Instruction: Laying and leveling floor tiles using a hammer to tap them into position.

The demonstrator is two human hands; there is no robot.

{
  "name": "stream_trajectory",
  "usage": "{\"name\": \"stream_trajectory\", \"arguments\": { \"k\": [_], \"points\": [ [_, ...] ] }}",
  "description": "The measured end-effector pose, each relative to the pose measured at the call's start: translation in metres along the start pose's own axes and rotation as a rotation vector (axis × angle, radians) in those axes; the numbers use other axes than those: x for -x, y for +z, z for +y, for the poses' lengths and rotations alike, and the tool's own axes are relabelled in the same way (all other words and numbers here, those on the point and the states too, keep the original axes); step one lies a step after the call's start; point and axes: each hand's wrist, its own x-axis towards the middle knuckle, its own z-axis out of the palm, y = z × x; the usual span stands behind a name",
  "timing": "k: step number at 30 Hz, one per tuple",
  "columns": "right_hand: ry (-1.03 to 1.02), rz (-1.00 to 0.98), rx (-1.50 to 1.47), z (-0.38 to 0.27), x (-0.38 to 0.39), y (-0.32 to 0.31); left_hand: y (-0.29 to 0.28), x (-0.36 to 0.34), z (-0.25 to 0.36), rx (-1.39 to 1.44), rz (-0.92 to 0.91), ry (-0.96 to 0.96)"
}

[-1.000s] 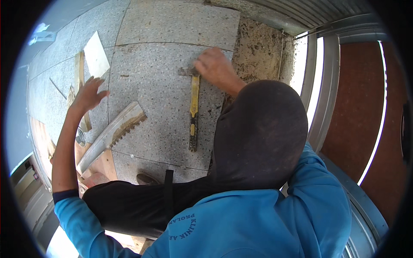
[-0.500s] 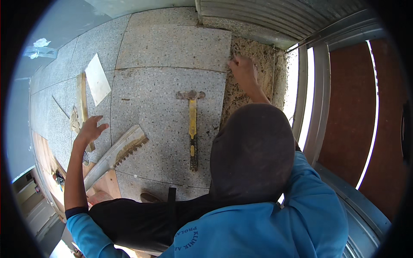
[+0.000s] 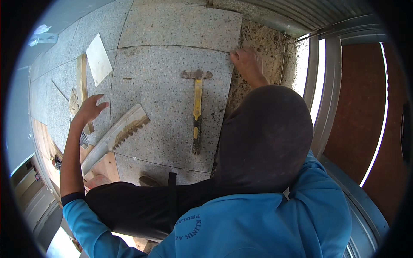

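My right hand (image 3: 248, 62) is at the right edge of the speckled grey floor tiles (image 3: 159, 90), beside a strip of rough brown bedding (image 3: 263, 38). Its fingers are curled in, and whatever they may hold is hidden. On the left my left hand (image 3: 90, 109) hovers or rests by a wooden strip (image 3: 81, 73), fingers apart, holding nothing. Between my hands a hammer (image 3: 197, 101) with a yellow and black handle lies on the tiles, its head pointing away. A long pale tool (image 3: 118, 131) with a toothed, mortar-caked edge lies slanted near my left hand.
A white rectangular sheet (image 3: 99, 60) lies at the far left, beside a crumpled cloth (image 3: 74, 102) and a thin rod (image 3: 60, 90). A ribbed metal shutter (image 3: 297, 13) stands at the far right. Metal door rails (image 3: 320, 81) run along the right side. My bent leg (image 3: 129, 208) is in front.
The view has shifted, so the floor and tools sit higher in the picture. My right hand has come slightly nearer along the tile edge. The left hand stays by the wooden strip.
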Motion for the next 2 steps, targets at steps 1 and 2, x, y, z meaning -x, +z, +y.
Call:
{"name": "stream_trajectory", "arguments": {
  "k": [1,2],
  "points": [
    [0.04,-0.047,0.04,0.002,0.0004,-0.0023,0.0009,-0.0032,0.0006,-0.011,-0.003,0.007],
    [0.064,-0.057,0.015,-0.0001,0.0005,-0.0001,0.0001,-0.0026,0.0004,-0.008,-0.025,-0.015]
  ]
}}
